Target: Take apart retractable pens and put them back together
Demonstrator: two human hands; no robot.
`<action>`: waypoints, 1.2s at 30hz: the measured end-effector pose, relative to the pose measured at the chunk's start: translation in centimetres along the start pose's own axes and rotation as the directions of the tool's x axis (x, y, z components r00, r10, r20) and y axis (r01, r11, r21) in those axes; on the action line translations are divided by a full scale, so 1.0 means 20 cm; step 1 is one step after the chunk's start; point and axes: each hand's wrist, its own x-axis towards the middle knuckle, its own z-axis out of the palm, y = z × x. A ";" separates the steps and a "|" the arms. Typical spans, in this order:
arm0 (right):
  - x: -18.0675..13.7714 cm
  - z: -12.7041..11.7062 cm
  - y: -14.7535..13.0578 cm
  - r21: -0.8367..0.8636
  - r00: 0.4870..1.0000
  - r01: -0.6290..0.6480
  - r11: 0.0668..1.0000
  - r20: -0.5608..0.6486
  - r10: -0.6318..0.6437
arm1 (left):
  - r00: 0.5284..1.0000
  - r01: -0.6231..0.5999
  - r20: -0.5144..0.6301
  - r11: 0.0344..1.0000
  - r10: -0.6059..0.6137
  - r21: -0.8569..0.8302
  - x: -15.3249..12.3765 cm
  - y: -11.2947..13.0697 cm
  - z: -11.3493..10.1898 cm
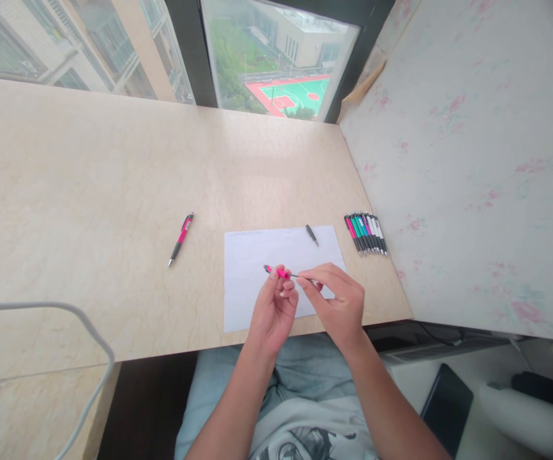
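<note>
Between the thumb and fingers of my left hand [275,310] is a pink pen barrel [282,273], its dark clip end pointing left. My right hand [336,299] pinches a thin dark pen refill [294,275], whose visible end is at the barrel's open right end; how far it reaches inside I cannot tell. Both hands are above a white sheet of paper [245,294]. On the sheet's upper right lies a black grip section [311,235] with a pointed tip, touched by neither hand.
A whole pink and black pen [181,239] lies left of the paper. Several pens [365,234] in pink, green, purple and white form a row at right, near the flowered wall [458,166]. A grey cable [85,319] curves across the left front. Windows stand behind the tabletop [113,166].
</note>
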 end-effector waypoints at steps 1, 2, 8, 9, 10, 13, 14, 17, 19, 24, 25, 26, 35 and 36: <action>0.00 0.00 0.00 0.020 1.000 -0.008 1.000 0.014 0.008 | 1.000 0.009 -0.001 1.000 -0.009 -0.010 0.00 0.00 0.00; 0.00 0.00 0.01 0.039 1.000 -0.013 0.999 0.028 0.012 | 1.000 0.016 -0.004 1.000 -0.016 -0.020 0.00 0.00 0.00; -0.01 -0.02 0.01 0.022 0.998 0.055 0.998 0.042 -0.056 | 0.999 0.053 -0.008 0.993 -0.054 -0.105 -0.01 0.01 0.03; 0.00 -0.02 0.00 0.008 0.996 0.085 0.996 0.038 -0.085 | 0.998 0.054 -0.010 0.993 -0.056 -0.106 -0.01 0.01 0.03; 0.00 -0.02 0.00 -0.004 0.993 0.114 0.993 0.034 -0.114 | 0.998 0.055 -0.012 0.993 -0.056 -0.102 -0.02 0.01 0.03; 0.01 -0.02 0.00 -0.013 0.989 0.142 0.990 0.047 -0.141 | 0.998 0.050 -0.018 0.994 -0.052 -0.095 -0.01 0.01 0.03; 0.01 -0.01 0.00 -0.010 0.990 0.130 0.992 0.054 -0.129 | 0.999 0.047 -0.018 0.994 -0.049 -0.099 -0.01 0.02 0.03; 0.01 0.01 0.01 -0.007 0.996 0.074 0.997 0.049 -0.073 | 0.999 0.040 -0.011 0.994 -0.041 -0.104 0.00 0.02 0.02; 0.01 0.02 0.02 -0.016 0.999 0.040 0.999 0.029 -0.039 | 0.999 0.035 -0.005 0.996 -0.036 -0.085 0.00 0.02 0.01; -0.01 0.04 0.02 0.011 0.997 -0.071 0.997 0.002 0.071 | 1.000 0.013 0.001 1.000 -0.013 -0.015 -0.01 0.00 0.02; 0.00 0.04 0.03 0.026 0.996 -0.087 0.996 0.010 0.087 | 1.000 0.013 0.000 1.000 -0.013 -0.009 -0.01 0.00 0.02; 0.00 0.04 0.03 0.039 0.995 -0.096 0.995 0.024 0.095 | 1.000 0.012 -0.002 1.000 -0.012 -0.007 -0.01 0.00 0.02; -0.02 0.06 0.10 0.040 0.986 -0.105 0.994 0.135 0.099 | 0.998 -0.034 -0.052 0.999 0.034 -0.002 -0.01 0.02 0.02; -0.02 0.04 0.12 0.031 0.980 -0.114 0.993 0.170 0.107 | 0.998 -0.032 -0.051 0.999 0.032 -0.009 -0.01 0.02 0.02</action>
